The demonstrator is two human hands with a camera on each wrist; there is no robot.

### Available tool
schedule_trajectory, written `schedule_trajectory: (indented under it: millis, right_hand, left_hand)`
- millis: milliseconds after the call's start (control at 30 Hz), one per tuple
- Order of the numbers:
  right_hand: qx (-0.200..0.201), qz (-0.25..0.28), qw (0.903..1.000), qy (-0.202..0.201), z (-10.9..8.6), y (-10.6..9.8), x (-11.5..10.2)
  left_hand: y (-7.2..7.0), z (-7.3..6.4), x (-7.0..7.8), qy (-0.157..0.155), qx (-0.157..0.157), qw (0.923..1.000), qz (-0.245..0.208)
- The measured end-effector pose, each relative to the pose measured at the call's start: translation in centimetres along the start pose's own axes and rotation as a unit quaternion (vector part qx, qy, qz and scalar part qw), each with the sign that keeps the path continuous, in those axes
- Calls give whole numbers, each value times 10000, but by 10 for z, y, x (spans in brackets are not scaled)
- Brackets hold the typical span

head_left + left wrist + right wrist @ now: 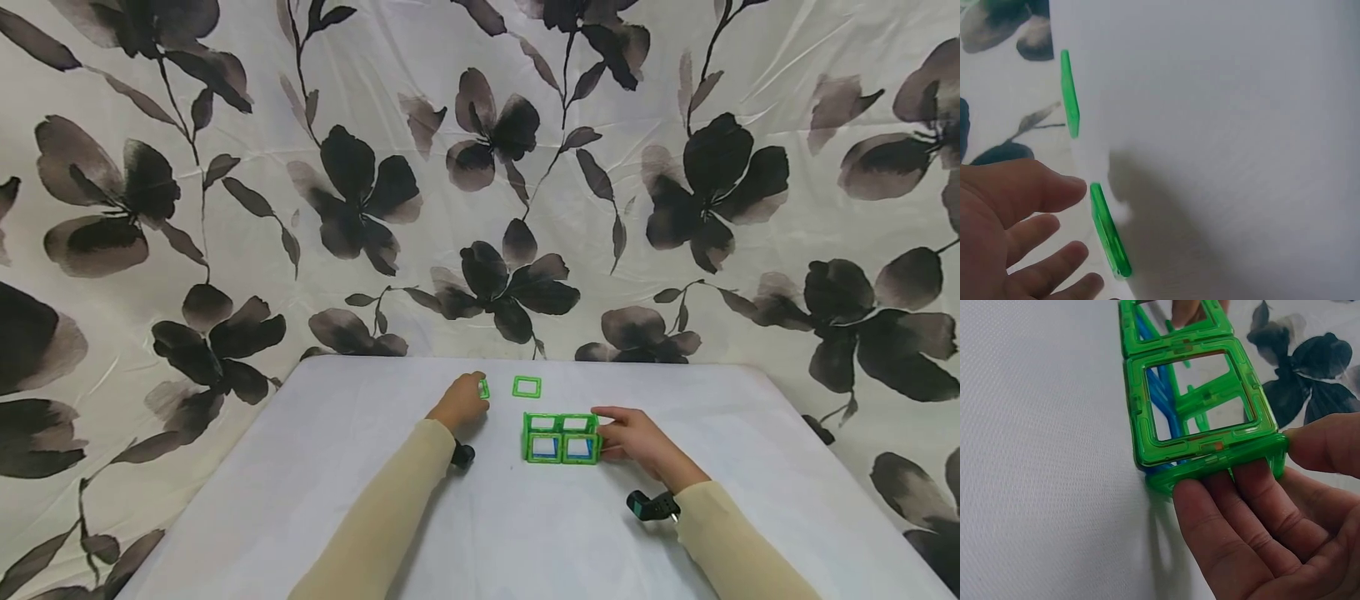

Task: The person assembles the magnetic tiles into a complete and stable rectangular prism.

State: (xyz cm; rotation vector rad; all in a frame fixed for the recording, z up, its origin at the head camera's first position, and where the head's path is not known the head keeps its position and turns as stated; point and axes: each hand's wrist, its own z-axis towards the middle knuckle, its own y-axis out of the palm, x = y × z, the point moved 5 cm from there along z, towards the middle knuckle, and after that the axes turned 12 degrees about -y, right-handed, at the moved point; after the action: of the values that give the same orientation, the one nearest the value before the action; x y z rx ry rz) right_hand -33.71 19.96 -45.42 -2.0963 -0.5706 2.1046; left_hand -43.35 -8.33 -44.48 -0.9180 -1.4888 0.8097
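A box of green magnetic tiles [562, 450], square frames joined side by side with blue pieces inside, stands on the white table. My right hand [637, 442] holds its right end. In the right wrist view, curled fingers [1235, 519] meet the end tile and another digit touches its corner. My left hand [459, 403] is by a loose green square tile [483, 389] at the back. In the left wrist view, its thumb lies close beside that tile [1110, 234], fingers loosely bent and apart from it. Another green tile [527, 387] lies flat to its right.
The white table [300, 500] ends at a back edge just behind the loose tiles. A floral cloth [495, 167] hangs behind it. Each wrist wears a small black camera; the right one [651, 505] sits low near the tabletop.
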Motion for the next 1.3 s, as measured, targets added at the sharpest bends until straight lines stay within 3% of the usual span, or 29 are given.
schedule_trajectory:
  millis: [300, 600, 933, 1300]
  right_hand:
    - [13, -25, 10000, 51, -1, 2, -1]
    - [-11, 51, 10000, 72, -3, 3, -1]
    - [-49, -12, 10000, 18, -2, 2, -2]
    - [-109, -32, 9999, -12, -4, 2, -3]
  left_hand:
    - [5, 18, -9, -355, -373, 9986, 145]
    - [5, 14, -11, -473, -570, 9966, 372]
    - [3, 20, -10, -349, -370, 9966, 653]
    - [-10, 2, 0, -229, -252, 9955, 890]
